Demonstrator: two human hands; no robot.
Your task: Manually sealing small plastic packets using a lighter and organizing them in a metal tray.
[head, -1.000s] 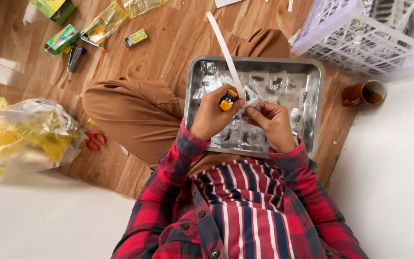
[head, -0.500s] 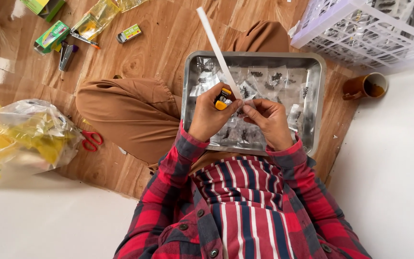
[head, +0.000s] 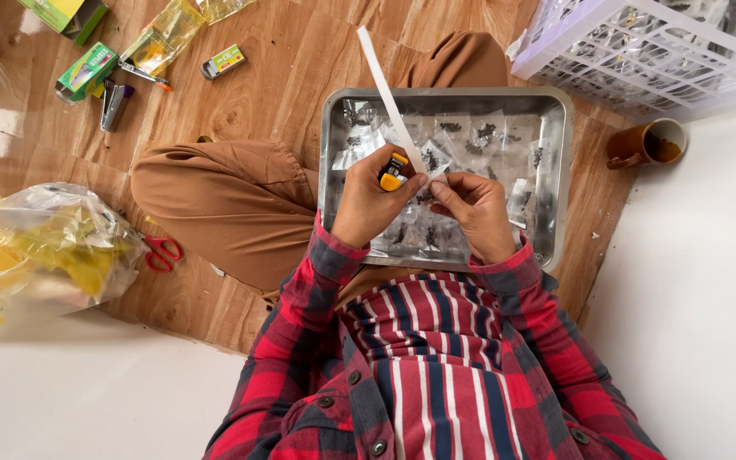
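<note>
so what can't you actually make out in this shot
- Head view: what the small bags in the tray hold; dark bits, too small to tell.
- The yellow and black item is partly covered by the left hand.
- Where the white strip ends: hidden between the fingers of the left hand and right hand.
- The basket is cut off by the top edge.

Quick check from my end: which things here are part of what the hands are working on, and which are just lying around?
In hand:
left hand with orange-yellow lighter
right hand
white strip, pinched by both
metal tray of small clear packets

Lying about:
red scissors
stapler
green boxes
brown mug
white basket
plastic bag
</note>
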